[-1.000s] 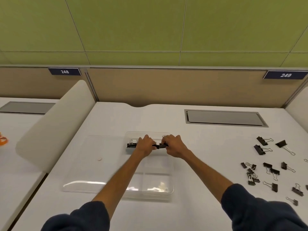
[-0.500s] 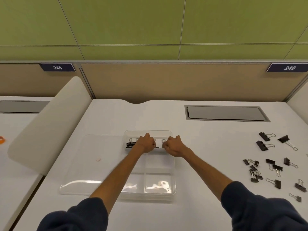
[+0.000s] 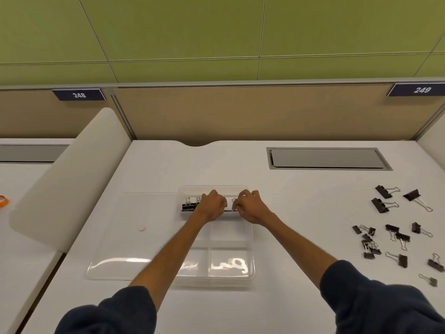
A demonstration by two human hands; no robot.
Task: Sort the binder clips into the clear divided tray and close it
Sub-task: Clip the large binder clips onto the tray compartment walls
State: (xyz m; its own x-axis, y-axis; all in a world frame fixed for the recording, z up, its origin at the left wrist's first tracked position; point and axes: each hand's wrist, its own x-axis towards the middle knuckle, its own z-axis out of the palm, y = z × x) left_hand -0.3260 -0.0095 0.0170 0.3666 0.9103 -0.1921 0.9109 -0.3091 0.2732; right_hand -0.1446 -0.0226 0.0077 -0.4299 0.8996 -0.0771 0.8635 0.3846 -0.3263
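Observation:
The clear divided tray [image 3: 228,235] lies at the middle of the white desk, its clear lid [image 3: 134,235] flat and open on the left. Both hands reach into the far compartment. My left hand [image 3: 213,205] is curled over a row of black binder clips [image 3: 189,206] whose silver handles stand up. My right hand [image 3: 250,206] pinches a clip [image 3: 233,204] at its fingertips; most of that clip is hidden. The near compartments look empty apart from glare. Several loose binder clips [image 3: 395,237] lie scattered on the desk at the right.
A grey cable hatch [image 3: 325,158] is set into the desk at the back right. A white curved divider [image 3: 67,179] stands along the left side, with an orange object [image 3: 3,201] beyond it. A small pale scrap [image 3: 142,228] lies under the lid.
Both hands stayed at the far compartment and drew slightly apart. The black clip seen between them earlier is now covered by the fingers.

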